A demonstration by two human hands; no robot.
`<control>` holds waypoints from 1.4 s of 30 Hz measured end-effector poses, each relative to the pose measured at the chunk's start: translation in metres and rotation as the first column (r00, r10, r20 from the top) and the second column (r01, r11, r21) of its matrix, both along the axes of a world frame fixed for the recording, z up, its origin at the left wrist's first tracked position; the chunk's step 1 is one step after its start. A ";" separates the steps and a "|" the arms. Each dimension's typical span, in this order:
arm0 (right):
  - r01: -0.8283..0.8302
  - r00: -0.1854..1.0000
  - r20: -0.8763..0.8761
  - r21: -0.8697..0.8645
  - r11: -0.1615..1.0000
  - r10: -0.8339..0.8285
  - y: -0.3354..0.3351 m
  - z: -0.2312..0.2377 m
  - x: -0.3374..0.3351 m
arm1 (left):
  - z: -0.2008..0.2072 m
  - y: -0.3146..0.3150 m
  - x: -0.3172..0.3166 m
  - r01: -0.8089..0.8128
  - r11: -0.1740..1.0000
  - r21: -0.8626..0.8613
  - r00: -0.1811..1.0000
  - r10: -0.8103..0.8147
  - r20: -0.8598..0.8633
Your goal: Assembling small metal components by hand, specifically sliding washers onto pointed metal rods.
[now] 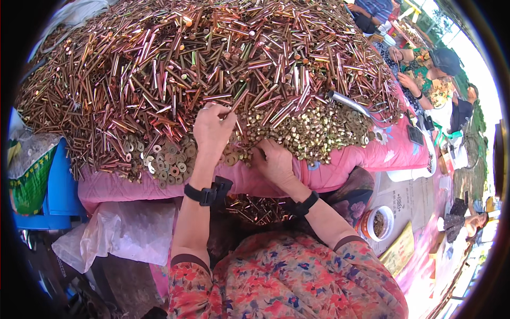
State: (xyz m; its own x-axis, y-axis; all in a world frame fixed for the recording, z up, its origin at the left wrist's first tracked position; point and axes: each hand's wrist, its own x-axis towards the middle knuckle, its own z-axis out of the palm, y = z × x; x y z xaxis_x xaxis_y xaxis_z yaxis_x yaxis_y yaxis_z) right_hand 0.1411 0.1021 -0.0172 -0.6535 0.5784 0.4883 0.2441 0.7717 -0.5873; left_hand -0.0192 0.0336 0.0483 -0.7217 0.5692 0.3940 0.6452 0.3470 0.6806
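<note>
My left hand (pixel 212 127) is closed on a thin copper-coloured metal tube (pixel 240 100), which slants up and to the right from its fingers. Just right of it, my right hand (pixel 274 164) has its fingers curled down at the edge between the washers and the nuts; whatever is in its fingertips is too small to make out. Flat round washers (pixel 170 159) lie below and left of my left hand. Small brass-coloured nuts (pixel 303 133) are heaped beyond my right hand. Behind both spreads a large mound of similar metal tubes (pixel 159 69).
A pink quilted cloth (pixel 350 162) covers the table edge. A curved metal tool (pixel 348 102) lies on the pile at right. Clear plastic sheeting (pixel 133 228) hangs at left beside a blue plastic stool (pixel 58 186). A white bucket (pixel 378 223) stands at lower right. Other people sit along the right.
</note>
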 end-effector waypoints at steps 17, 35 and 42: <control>-0.124 0.988 -0.105 -0.132 0.983 0.111 -0.007 0.008 -0.008 | -0.018 -0.125 0.043 -0.304 0.690 0.656 0.657 -0.347 0.670; -0.204 0.979 -0.107 -0.532 0.822 0.174 -0.068 0.046 0.014 | -0.028 -0.111 0.082 -0.239 0.706 0.667 0.557 -0.463 0.689; -0.268 0.963 -0.222 -0.774 0.574 0.151 -0.078 0.040 0.021 | -0.030 -0.113 0.091 -0.434 0.631 0.643 0.537 -0.392 0.747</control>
